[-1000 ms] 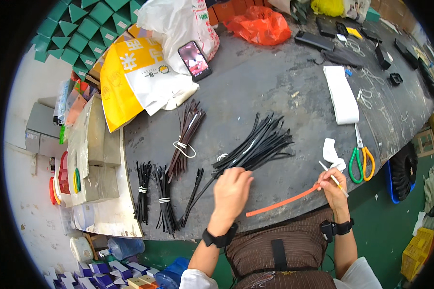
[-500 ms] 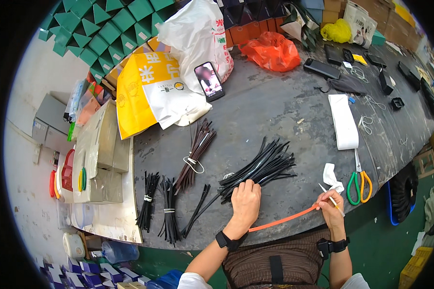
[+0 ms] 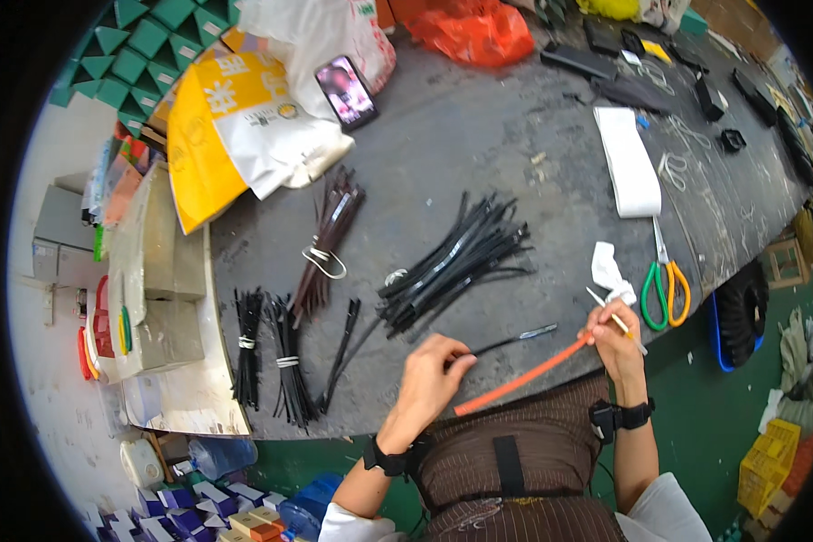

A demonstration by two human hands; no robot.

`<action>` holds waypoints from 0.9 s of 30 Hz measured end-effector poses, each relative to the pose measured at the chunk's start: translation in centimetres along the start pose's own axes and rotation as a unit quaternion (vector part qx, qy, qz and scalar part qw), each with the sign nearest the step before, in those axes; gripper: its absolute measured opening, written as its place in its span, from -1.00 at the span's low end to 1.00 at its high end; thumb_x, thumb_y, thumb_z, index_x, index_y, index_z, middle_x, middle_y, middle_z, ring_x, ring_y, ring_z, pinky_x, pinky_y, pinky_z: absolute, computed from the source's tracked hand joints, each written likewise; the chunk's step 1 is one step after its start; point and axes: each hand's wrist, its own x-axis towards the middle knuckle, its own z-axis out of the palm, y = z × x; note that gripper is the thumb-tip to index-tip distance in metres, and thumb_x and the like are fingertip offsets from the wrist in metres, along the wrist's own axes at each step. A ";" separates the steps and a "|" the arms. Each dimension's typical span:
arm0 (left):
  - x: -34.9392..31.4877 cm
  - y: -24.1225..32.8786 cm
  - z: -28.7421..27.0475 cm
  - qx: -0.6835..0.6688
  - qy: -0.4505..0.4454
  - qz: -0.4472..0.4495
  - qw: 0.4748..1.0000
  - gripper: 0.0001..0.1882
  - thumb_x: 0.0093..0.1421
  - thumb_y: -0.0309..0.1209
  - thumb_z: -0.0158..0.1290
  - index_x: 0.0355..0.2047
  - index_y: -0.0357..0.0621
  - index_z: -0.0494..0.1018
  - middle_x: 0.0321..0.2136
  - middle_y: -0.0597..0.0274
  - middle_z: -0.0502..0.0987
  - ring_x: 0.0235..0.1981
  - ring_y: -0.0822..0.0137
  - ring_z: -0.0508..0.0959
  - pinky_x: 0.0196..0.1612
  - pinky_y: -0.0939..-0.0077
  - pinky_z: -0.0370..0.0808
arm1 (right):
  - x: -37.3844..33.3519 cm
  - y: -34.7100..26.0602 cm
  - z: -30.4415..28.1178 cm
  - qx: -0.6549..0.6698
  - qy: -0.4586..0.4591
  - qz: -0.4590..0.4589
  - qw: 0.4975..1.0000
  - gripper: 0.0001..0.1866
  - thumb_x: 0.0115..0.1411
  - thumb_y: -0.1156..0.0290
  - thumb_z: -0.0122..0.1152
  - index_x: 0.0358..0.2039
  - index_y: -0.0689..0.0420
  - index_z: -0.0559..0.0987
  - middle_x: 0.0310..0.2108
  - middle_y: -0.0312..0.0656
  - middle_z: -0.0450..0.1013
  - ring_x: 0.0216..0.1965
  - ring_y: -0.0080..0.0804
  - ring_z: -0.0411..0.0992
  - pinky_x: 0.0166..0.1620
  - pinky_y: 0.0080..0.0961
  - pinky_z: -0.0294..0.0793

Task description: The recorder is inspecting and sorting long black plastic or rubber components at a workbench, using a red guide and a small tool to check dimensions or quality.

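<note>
My left hand (image 3: 431, 378) is closed, thumb against fingers, on one end of a thin black strip (image 3: 501, 343) that points right over the table. A long orange strip (image 3: 519, 374) is pinched by its right end in my right hand (image 3: 618, 341). The same hand also holds a slim white pointed stick (image 3: 620, 322), slanting across the fingers. Just beyond my left hand lies a loose pile of black strips (image 3: 456, 266). Crumpled white material (image 3: 610, 271) sits beyond my right hand, beside scissors (image 3: 665, 280) with one green and one orange handle.
Tied black bundles (image 3: 286, 375) and a dark brown bundle (image 3: 330, 244) lie to the left. Farther back are a lit phone (image 3: 346, 93), a yellow-white bag (image 3: 212, 135) and a red bag (image 3: 474, 36). A white roll (image 3: 628, 163) stretches behind the scissors.
My left hand has come off the black pile, nearer to me, with a single black strip in it. The orange strip's left end now hangs free beside that hand. The whole view has shifted.
</note>
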 end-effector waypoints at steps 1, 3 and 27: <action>-0.3 -0.3 0.1 0.004 0.070 0.020 0.997 -0.87 0.14 -0.53 0.27 -0.31 -0.29 0.58 -0.34 0.01 0.58 -0.35 0.11 0.61 -0.27 0.35 0.54 | 0.1 -0.2 0.0 -0.013 0.003 0.000 1.000 -0.81 0.16 0.65 0.31 -0.30 0.17 0.47 -0.38 -0.13 0.47 -0.38 -0.42 0.46 -0.13 -0.37 0.56; -1.1 -0.4 -1.1 0.092 0.187 0.053 0.977 -0.89 0.15 -0.57 0.23 -0.30 -0.31 0.57 -0.33 0.00 0.58 -0.29 0.06 0.60 -0.21 0.29 0.53 | -0.2 -0.6 0.6 -0.018 0.013 0.006 1.000 -0.83 0.16 0.65 0.32 -0.31 0.18 0.49 -0.37 -0.13 0.49 -0.36 -0.43 0.47 -0.19 -0.44 0.56; -7.3 -0.4 3.9 0.204 0.045 0.051 0.977 -0.29 0.15 -0.44 0.28 0.27 -0.42 0.28 0.21 -0.30 0.25 0.20 -0.31 0.30 0.21 -0.07 0.36 | 0.7 2.0 5.3 -0.238 0.029 0.040 0.970 -0.91 0.24 0.60 0.28 -0.27 0.20 0.54 -0.36 -0.27 0.52 -0.36 -0.58 0.52 -0.23 -0.65 0.49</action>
